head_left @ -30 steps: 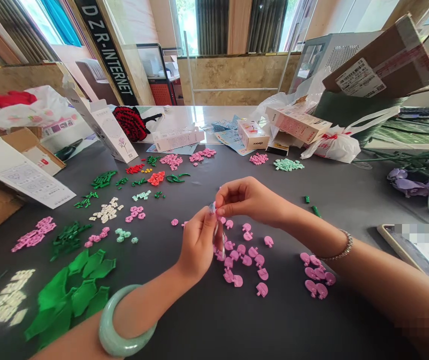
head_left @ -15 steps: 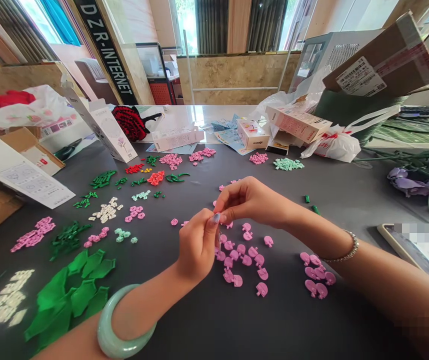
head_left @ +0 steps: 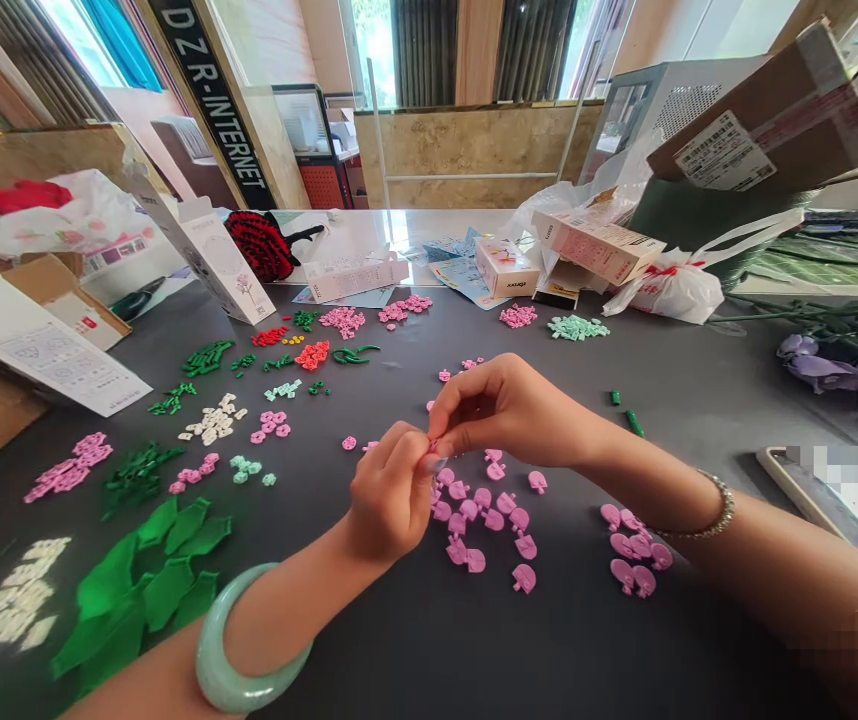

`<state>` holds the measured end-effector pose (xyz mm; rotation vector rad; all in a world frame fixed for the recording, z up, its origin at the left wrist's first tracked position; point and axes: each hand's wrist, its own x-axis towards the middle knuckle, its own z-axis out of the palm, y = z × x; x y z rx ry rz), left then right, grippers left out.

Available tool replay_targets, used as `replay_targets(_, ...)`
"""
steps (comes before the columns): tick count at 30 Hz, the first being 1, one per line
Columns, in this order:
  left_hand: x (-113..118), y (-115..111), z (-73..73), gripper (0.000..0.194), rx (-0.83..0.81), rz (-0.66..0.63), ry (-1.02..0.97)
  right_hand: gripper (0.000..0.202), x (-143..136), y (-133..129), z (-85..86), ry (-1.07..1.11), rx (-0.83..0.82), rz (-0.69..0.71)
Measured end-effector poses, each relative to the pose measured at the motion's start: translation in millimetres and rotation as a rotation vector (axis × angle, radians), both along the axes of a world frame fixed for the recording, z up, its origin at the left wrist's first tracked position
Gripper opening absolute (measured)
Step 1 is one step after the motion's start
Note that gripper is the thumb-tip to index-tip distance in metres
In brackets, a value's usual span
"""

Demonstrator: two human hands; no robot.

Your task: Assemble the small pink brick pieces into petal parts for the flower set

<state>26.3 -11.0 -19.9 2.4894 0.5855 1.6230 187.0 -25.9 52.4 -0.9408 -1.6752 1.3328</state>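
Observation:
My left hand (head_left: 393,492), with a pale green bangle on its wrist, is closed in a pinch at the middle of the dark table (head_left: 586,650). Against its fingertips my right hand (head_left: 500,415) is pinched too. A bit of something pink shows between the touching fingertips, mostly hidden and too small to name. Just below and right of the hands lie several loose pink petal-like pieces (head_left: 493,520). Another group of the same pink pieces (head_left: 633,560) lies under my right forearm.
Large green leaf pieces (head_left: 166,597) and small sorted piles, such as white pieces (head_left: 213,420), cover the left. Boxes (head_left: 598,247) stand at the back. A phone (head_left: 811,490) and purple flowers (head_left: 819,362) lie at the right.
Both hands have stayed together, with my left fingers shifted slightly and curled closer round the fingertips. A bit of pink now shows between them. The pieces on the table have not moved.

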Motion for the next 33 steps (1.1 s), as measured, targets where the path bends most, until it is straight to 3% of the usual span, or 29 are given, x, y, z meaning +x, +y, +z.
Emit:
replay_targets(7,0.6,0.1,0.2,0.030,-0.063,-0.018,0.006,0.013,0.4,2.4,-1.4,0.038,0.021,-0.001)
replay_targets(11,0.6,0.9,0.6,0.030,-0.065,0.035,0.046,0.013,-1.0,2.9,-3.8,0.076,0.064,-0.013)
replay_targets(19,1.7,4.4,5.4,0.028,0.219,0.151,0.090,0.012,1.2,0.8,0.0,0.079,-0.004,0.020)
replay_targets(25,2.7,7.4,8.8,0.034,0.308,0.176,0.166,0.007,4.8,1.0,3.8,0.044,-0.054,0.039)
replay_targets(33,3.9,7.0,12.6,0.035,0.383,0.266,0.298,0.002,8.8,-0.4,5.2,-0.152,0.044,-0.040)
